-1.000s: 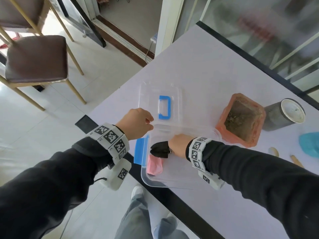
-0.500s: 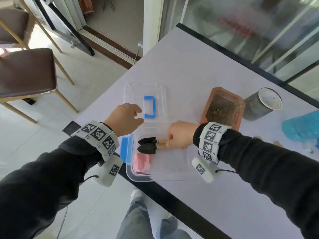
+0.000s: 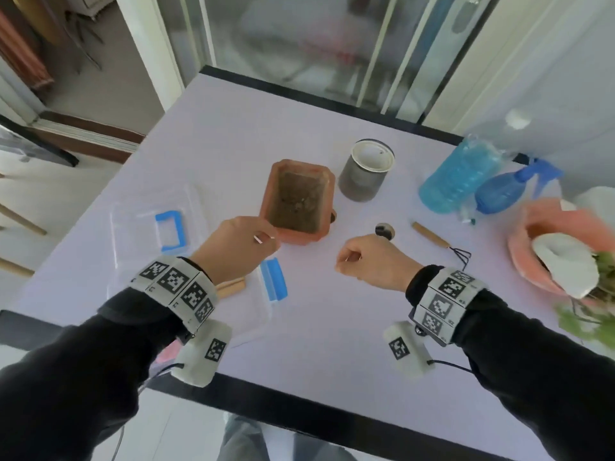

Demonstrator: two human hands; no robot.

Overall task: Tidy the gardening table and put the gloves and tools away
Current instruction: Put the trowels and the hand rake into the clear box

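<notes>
A clear storage box [image 3: 256, 314] stands at the table's near left edge, mostly under my left arm. Wooden tool handles [image 3: 230, 287] and a bit of pink glove [image 3: 163, 356] show inside it. My left hand [image 3: 236, 249] is curled over the box's far rim, beside its blue latch [image 3: 275, 282]. The box's clear lid with a blue handle [image 3: 169, 231] lies to the left. My right hand [image 3: 372, 264] hovers over bare table in a loose fist with nothing in it. Just beyond it lie a small round-headed tool [image 3: 385, 230] and a wooden-handled hand rake [image 3: 432, 238].
A terracotta planter with soil [image 3: 299, 201] sits right behind my left hand. Farther back are a grey can [image 3: 364, 176], a blue bottle [image 3: 456, 178] and a blue spray bottle [image 3: 506, 191]. A pink pot with a plant [image 3: 532, 261] stands at the right. The table's black front edge [image 3: 299, 414] is near me.
My right hand has let go of the black-tipped tools in the box and drawn out to the right, closing empty. My left hand stays at the box rim. My view has swung right.
</notes>
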